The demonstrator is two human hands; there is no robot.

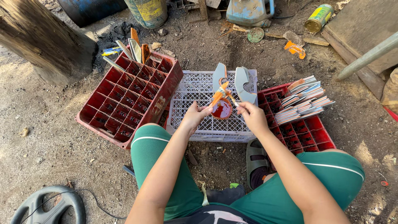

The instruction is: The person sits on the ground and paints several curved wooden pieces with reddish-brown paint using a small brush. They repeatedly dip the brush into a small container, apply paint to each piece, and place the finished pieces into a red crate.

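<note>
Orange paint job over the white crate (195, 89).
My left hand (194, 116) gripped an orange-coated piece (219, 94); my right hand (251, 115) pinched a brush (232, 101) above the paint cup (222, 110).

Bare dirt ground, sunlit, littered with scraps. Thick weathered log (45, 39) at upper left. Blue drum (89, 9) and yellow-green bucket (147, 11) along the top edge. Pale blue jerrycan (248, 10) top centre; round green lid (256, 35) lying just below it. Green-and-yellow tin can (318, 18) on its side, upper right. Grey pipe (367, 56) slanting across wooden boards at right. Dark steering-wheel-shaped object (47, 207) with a cable, lower left. Green sandal (257, 159) under the knees.
</note>
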